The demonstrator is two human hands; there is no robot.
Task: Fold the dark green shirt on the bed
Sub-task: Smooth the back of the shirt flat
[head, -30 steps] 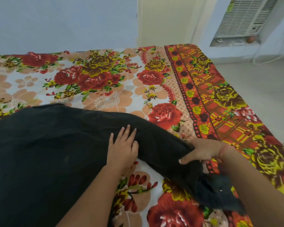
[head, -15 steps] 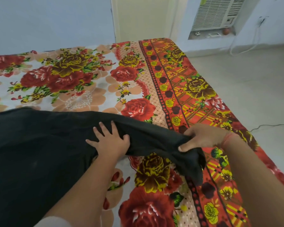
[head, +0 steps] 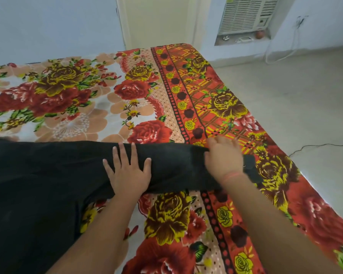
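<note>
**Sleeve (head: 176, 165) Lowered Flat onto the Bed (head: 186, 107); First Fold Pending**

Since the earlier frame, the sleeve, which was held raised in a pinch by the right hand (head: 224, 157), has been laid flat across the bed towards the right. Its cuff (head: 251, 169) is now spread out near the bed's right edge.

The left hand (head: 128, 171) is pressed flat on the sleeve, with its fingers (head: 134, 155) straight and spread. The right hand is set on the sleeve just beside the cuff. It is blurred by motion, so it cannot be told whether its fingers pinch the cloth or lie loose. The body of the dark green shirt (head: 28, 184) is spread over the near left part of the bed and runs out of view.

The step in hand is judged to be the smoothing of the sleeve before the first fold, so the task is judged to be at an early stage. For the next move, the cuff end is to be gripped and carried leftward over the shirt body, with the left hand kept as the anchor at the fold line.

A window cooler (head: 246, 14) and a cable (head: 315, 147) on the floor are well apart from the work. One risk is noted: the cuff lies near the bed edge and may slip over it.
</note>
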